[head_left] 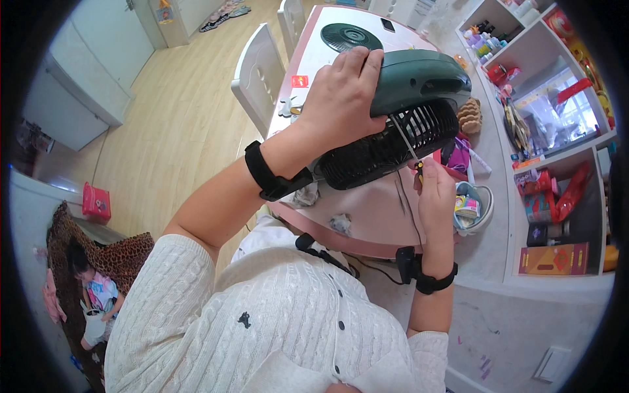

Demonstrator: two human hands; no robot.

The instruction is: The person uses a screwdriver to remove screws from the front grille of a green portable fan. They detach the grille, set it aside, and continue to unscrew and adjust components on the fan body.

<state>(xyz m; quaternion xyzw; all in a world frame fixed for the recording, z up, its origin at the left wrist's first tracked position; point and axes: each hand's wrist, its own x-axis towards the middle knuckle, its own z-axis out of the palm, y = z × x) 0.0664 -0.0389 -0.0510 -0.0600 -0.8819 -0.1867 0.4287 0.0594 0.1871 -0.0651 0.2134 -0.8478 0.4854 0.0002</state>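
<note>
A fan with a dark green housing (413, 75) and a black slatted body (357, 160) is tilted up over the near part of the table. My left hand (347, 95) grips the edge of the housing, fingers curled over its top and thumb against the underside. In my right hand (436, 193) is a screwdriver (419, 169) with a black and yellow handle. Its long metal shaft points up into the black slats; the slats and housing hide where the tip ends. A round dark green grille (350, 37) lies apart from the fan, at the table's far end.
The pink-edged white table (327, 226) holds a phone (388, 25), a red packet (299, 81) and crumpled tissue (341, 224). A white basket (473, 208) stands to the right, before shelves (488, 285). White chairs (257, 75) line the left side. A child (98, 295) sits at lower left.
</note>
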